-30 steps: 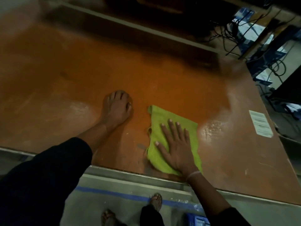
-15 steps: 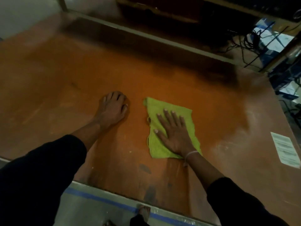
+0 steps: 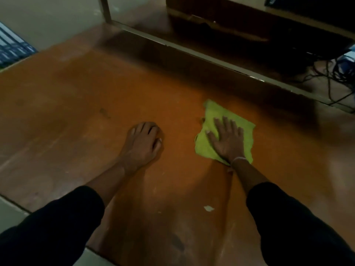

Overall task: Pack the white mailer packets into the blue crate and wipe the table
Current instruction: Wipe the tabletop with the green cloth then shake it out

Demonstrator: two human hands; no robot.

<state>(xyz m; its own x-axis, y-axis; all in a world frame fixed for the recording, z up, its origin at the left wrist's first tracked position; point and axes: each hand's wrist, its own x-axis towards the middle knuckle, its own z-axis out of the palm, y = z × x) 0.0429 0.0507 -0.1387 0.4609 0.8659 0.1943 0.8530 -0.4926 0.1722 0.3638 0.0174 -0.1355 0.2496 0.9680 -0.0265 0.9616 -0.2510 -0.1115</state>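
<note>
- Two bare hands rest on the wide orange-brown wooden table (image 3: 67,116), both arms in dark black sleeves (image 3: 57,223) reaching in from the near edge.
- The right hand (image 3: 226,140) lies palm-down on a crumpled lime-green cleaning cloth (image 3: 211,114), fingers straight and slightly spread, pressing the fabric flat against the tabletop rather than gripping it.
- A thin pale wristband (image 3: 238,159) circles the right wrist, just at the cloth's near edge.
- The cloth sits right of the table's middle, nearer the far edge than the near one, with its far corner pointing toward the pale metal rail (image 3: 192,52) that borders the table.
- The left hand (image 3: 143,143) lies flat on bare wood to the left of the cloth, apart from it, fingers extended and close together, holding nothing.
- One small pale scrap (image 3: 208,208) lies on the wood between the two forearms.
- Tangled black cables (image 3: 330,73) lie beyond the rail at the far right.
- At the far left edge, part of a blue ribbed object (image 3: 11,48) shows; too blurred to identify.
</note>
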